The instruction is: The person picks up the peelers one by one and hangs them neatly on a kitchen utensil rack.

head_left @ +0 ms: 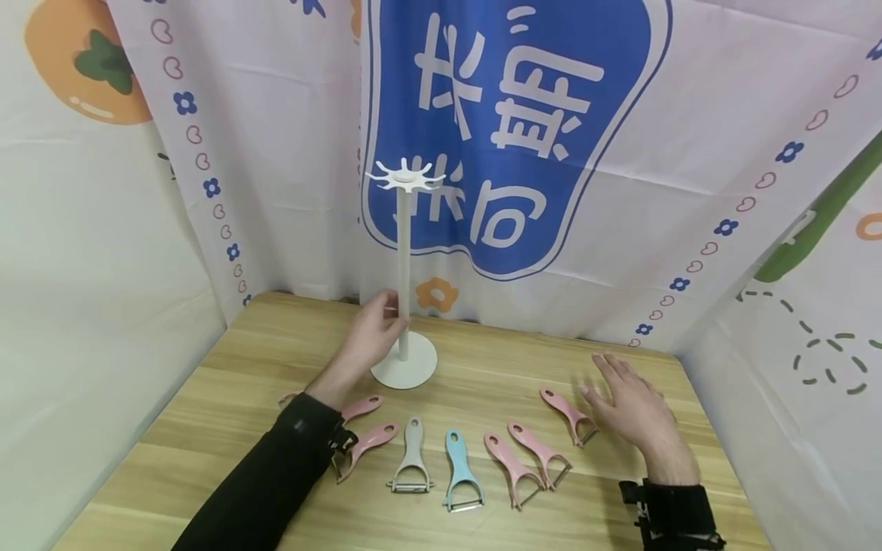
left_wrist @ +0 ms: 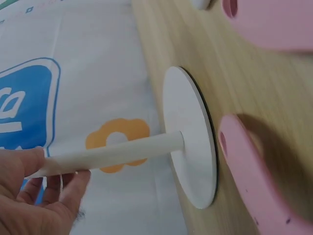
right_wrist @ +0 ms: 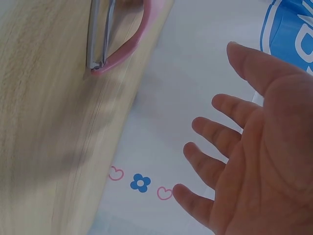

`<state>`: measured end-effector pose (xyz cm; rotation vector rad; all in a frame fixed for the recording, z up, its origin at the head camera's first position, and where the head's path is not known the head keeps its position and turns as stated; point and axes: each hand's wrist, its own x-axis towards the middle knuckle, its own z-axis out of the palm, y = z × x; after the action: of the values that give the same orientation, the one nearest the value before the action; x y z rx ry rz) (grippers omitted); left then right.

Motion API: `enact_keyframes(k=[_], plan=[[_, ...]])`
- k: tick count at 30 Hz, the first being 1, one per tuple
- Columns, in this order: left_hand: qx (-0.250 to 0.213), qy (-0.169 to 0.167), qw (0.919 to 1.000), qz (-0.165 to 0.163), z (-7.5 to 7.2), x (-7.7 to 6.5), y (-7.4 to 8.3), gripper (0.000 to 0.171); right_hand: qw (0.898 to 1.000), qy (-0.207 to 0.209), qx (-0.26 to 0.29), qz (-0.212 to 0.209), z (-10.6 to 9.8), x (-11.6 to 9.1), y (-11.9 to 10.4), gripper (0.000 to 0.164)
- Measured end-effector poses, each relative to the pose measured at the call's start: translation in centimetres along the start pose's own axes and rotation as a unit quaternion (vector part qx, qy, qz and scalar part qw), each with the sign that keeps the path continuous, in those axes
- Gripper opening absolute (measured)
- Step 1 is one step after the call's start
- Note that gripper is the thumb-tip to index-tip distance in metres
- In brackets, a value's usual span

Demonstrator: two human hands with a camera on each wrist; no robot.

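Note:
My left hand (head_left: pixel 373 332) holds the post of a white hook stand (head_left: pixel 404 260); in the left wrist view, the thumb and curled fingers (left_wrist: pixel 73 193) are around the post. The stand is upright on its round base (left_wrist: pixel 188 142), with a ring of hooks on top. To the right, my right hand (head_left: pixel 630 405) is spread above the table, holding nothing; its palm (right_wrist: pixel 274 166) shows in the right wrist view. Nearest to it lies a pink peeler (head_left: pixel 566 412), also visible as a pink peeler (right_wrist: pixel 139 36) from the right wrist.
Along the table front lie a grey peeler (head_left: pixel 413 451), a blue peeler (head_left: pixel 458 463) and several pink peelers (head_left: pixel 510 463). My left sleeve partly covers pink peelers (head_left: pixel 368 444) on the left. A printed curtain (head_left: pixel 303 191) hangs behind the wooden table (head_left: pixel 496 367).

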<state>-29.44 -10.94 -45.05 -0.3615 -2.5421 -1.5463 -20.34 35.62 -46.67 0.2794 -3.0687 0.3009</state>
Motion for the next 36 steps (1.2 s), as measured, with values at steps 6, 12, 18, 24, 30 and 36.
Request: enact_keyframes(k=[6,12,18,24,30,36], plan=[[0.026,-0.004,0.9997,0.002,0.1,1.1,-0.7,0.03,1.0,-0.003,0.003,-0.002,0.1,0.1,0.0,0.077],[0.039,-0.007,0.9992,0.003,0.1,1.4,-0.5,0.027,1.0,-0.003,0.026,-0.011,0.3,0.2,0.0,0.076],[0.051,-0.004,0.9986,0.013,0.5,1.2,0.2,0.025,0.999,-0.005,0.032,-0.016,0.5,0.3,0.0,0.075],[0.037,-0.007,0.9986,0.037,2.0,0.7,1.3,0.027,0.999,-0.005,0.033,-0.016,0.4,0.3,-0.1,0.075],[0.017,-0.017,0.9983,0.054,3.7,0.2,2.2,0.04,0.999,-0.007,0.041,-0.025,0.4,0.3,-0.4,0.075],[0.033,-0.029,0.9961,0.077,4.8,-0.4,2.9,0.038,0.998,-0.01,0.061,-0.033,0.9,0.6,-0.8,0.07]])
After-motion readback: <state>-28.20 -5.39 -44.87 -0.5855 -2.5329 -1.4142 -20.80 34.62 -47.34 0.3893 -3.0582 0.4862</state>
